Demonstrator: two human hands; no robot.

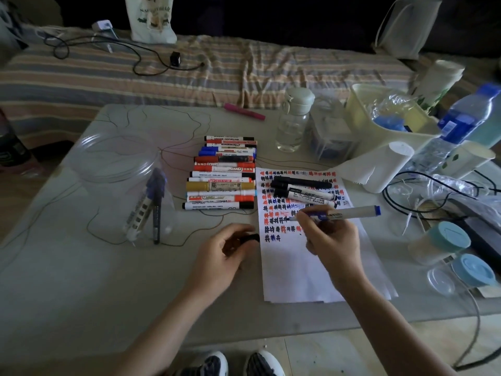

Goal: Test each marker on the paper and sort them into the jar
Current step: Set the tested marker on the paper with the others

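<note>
At the far left of the tabletop (81, 280) stands a clear jar (122, 185), wide mouth tilted toward the camera, with two markers leaning inside it: one white-barrelled with a blue cap (143, 204) and one thin and dark (156, 221). Thin brown lines run across the tabletop around the jar.

Right of the jar, a row of markers (222, 173) lies side by side, barrels running left to right, caps in black, red, blue and one gold-bodied piece among them. A pink marker (244, 111) lies apart near the tabletop's far edge.

Below the row, the left hand (225, 253) rests on the tabletop with its fingers curled around a small black cap (250, 237), just beside the left edge of the paper (298, 275).

The paper's upper half is covered in rows of small red, blue and black test marks. Two black-capped markers (303, 188) lie across its top. The right hand (330, 237) pinches a blue marker (341, 214), its grip clamped on the barrel near the tip, and the tip meets the paper among the marks; the blue end points right.

Further right stand a clear bottle (294, 123), a pale tub (385, 123), a paper roll (379, 166) and two blue-lidded containers (444, 242).
</note>
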